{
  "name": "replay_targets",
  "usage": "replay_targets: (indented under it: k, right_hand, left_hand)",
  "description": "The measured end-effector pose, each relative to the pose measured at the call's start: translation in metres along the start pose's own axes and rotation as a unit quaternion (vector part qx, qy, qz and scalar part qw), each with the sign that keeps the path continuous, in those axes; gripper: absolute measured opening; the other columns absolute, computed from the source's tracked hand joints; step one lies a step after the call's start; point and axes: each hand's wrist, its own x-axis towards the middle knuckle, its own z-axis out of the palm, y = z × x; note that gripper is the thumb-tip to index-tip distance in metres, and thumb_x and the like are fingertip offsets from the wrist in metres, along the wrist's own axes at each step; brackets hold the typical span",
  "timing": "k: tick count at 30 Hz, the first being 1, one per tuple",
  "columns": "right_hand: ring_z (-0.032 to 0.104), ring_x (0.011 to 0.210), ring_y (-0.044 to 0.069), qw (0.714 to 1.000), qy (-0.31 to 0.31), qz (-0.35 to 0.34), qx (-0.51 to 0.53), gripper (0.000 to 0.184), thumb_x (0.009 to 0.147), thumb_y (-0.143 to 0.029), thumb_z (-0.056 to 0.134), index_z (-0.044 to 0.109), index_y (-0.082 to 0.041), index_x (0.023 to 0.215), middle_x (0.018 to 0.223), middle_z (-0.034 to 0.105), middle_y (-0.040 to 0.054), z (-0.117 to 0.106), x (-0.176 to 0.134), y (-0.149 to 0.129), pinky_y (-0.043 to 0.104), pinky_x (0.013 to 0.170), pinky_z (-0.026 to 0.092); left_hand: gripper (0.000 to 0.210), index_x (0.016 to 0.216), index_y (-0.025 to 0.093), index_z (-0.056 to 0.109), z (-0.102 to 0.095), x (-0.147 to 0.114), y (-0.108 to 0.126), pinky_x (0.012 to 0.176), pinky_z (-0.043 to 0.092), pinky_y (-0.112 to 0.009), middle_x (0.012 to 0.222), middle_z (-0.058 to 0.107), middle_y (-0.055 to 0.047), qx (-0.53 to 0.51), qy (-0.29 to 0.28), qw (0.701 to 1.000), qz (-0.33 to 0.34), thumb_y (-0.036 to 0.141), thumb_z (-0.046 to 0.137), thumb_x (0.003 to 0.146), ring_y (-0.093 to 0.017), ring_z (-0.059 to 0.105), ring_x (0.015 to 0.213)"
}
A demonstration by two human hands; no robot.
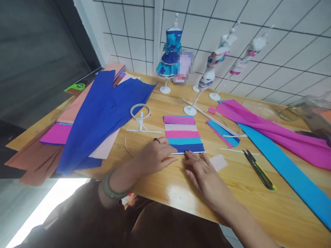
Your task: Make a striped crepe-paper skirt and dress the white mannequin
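A sheet of striped crepe paper (182,134) in pink, pale pink, light blue and dark blue bands lies flat on the table. A narrow white tape strip (193,152) runs along its near edge. At the left end of that edge, my left hand (156,155) has its fingers bent and thumb close to them, gripping the corner; the fingertips are partly hidden. My right hand (203,170) rests with fingers stretched out, tips touching the near edge. Beside it lies a pale pink paper scrap (218,162).
A tape roll (140,111) and white tape pieces (141,124) lie beyond my left hand. Thread snips (259,170) are at right, near a light blue paper strip (284,172) and magenta paper (271,125). Dark blue paper (103,110) covers the left. Small dress forms (172,48) stand behind.
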Motion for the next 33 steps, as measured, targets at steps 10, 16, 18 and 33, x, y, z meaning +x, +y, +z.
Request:
replay_targets:
  k: [10,16,18,33]
  right_hand:
    - [0.054,0.116,0.025,0.996,0.047,0.056,-0.042,0.018,0.092,-0.023,0.041,0.053,-0.014,0.102,0.119,0.062,0.017,0.002,-0.014,0.024,0.052,0.104,0.033]
    - [0.054,0.115,0.025,0.993,0.061,0.082,-0.058,0.02,0.093,-0.026,0.04,0.055,-0.014,0.1,0.117,0.063,0.0148,0.006,-0.018,0.035,0.049,0.105,0.032]
    - [0.054,0.115,0.026,0.991,0.067,0.089,-0.07,0.023,0.092,-0.027,0.04,0.055,-0.012,0.102,0.117,0.063,0.0152,0.008,-0.018,0.036,0.049,0.106,0.031]
    - [0.06,0.084,0.026,0.995,0.096,0.041,0.003,0.021,0.089,-0.026,0.046,0.063,-0.015,0.09,0.089,0.068,0.0113,-0.012,0.021,0.004,0.039,0.075,0.047]
  left_hand:
    - [0.022,0.08,0.016,0.057,0.01,-0.003,0.004,0.076,0.043,-0.031,0.072,0.059,-0.004,0.161,-0.065,0.982,0.076,0.022,0.039,0.091,-0.017,0.053,0.083]
    - [0.026,0.08,0.015,0.059,0.011,-0.004,0.004,0.074,0.043,-0.033,0.069,0.059,-0.005,0.188,-0.063,0.978,0.069,0.023,0.037,0.092,-0.018,0.053,0.081]
    - [0.026,0.079,0.015,0.059,0.011,-0.004,0.005,0.073,0.043,-0.032,0.068,0.06,-0.004,0.189,-0.058,0.978,0.073,0.023,0.038,0.092,-0.018,0.053,0.078]
    - [0.021,0.075,0.016,0.062,-0.008,-0.002,-0.01,0.063,0.046,-0.022,0.067,0.066,-0.001,-0.162,0.289,0.922,-0.201,0.031,0.051,0.086,-0.011,0.061,0.064]
